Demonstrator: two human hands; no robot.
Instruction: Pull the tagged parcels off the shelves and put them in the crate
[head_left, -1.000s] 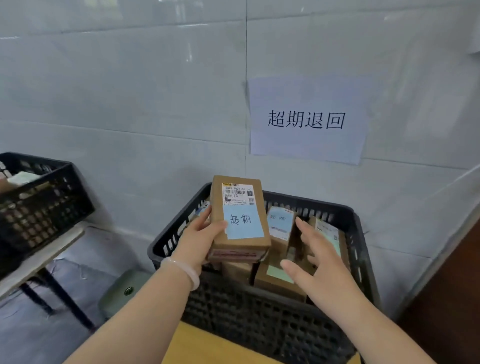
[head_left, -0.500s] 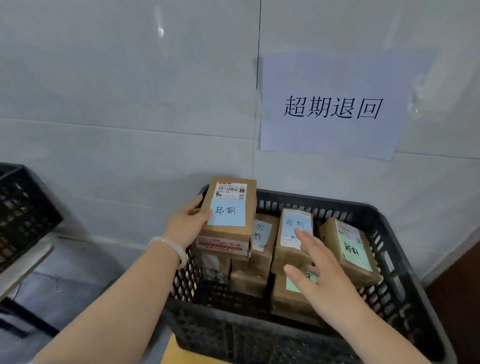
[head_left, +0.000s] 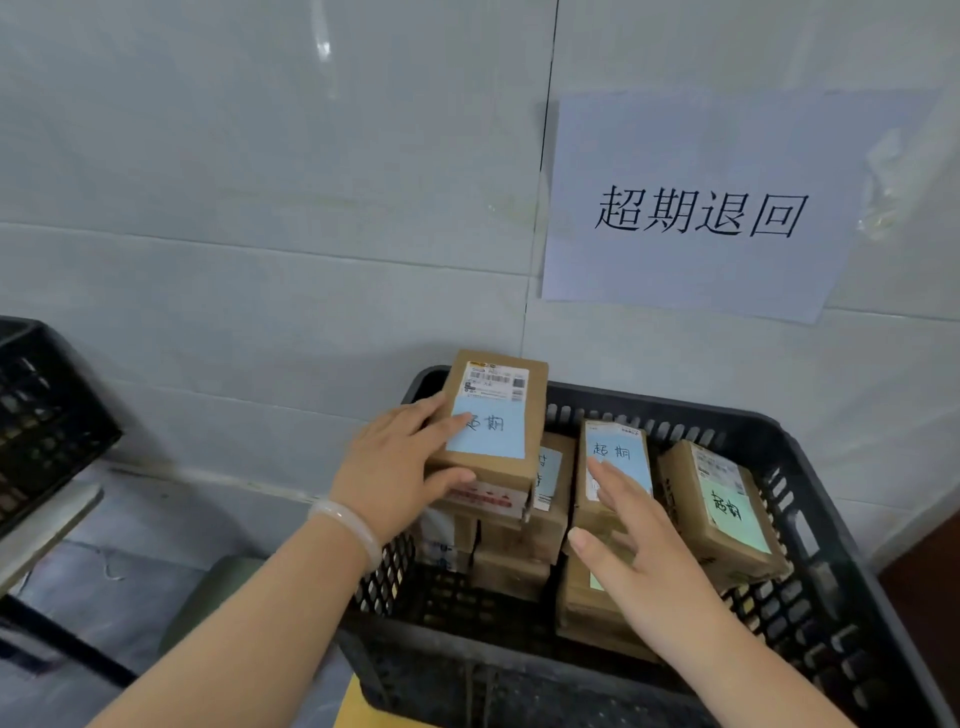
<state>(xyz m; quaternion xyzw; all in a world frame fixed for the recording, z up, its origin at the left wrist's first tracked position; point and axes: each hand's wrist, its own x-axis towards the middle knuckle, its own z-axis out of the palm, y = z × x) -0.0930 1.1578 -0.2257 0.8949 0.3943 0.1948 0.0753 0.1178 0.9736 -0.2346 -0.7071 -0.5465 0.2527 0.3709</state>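
The left hand (head_left: 400, 467) held a brown box (head_left: 493, 431) with a blue tag. Its fingers lay on top and its thumb curled on the near side. The box sat on top of a pile in the back left corner of the black crate (head_left: 727, 415). The right hand (head_left: 639, 545) had straight fingers, a little apart, lying on a second blue-tagged box (head_left: 618, 452) in the middle. A green-tagged box (head_left: 727, 509) leaned beside it. A paper sign (head_left: 696, 208) was on the wall (head_left: 260, 156).
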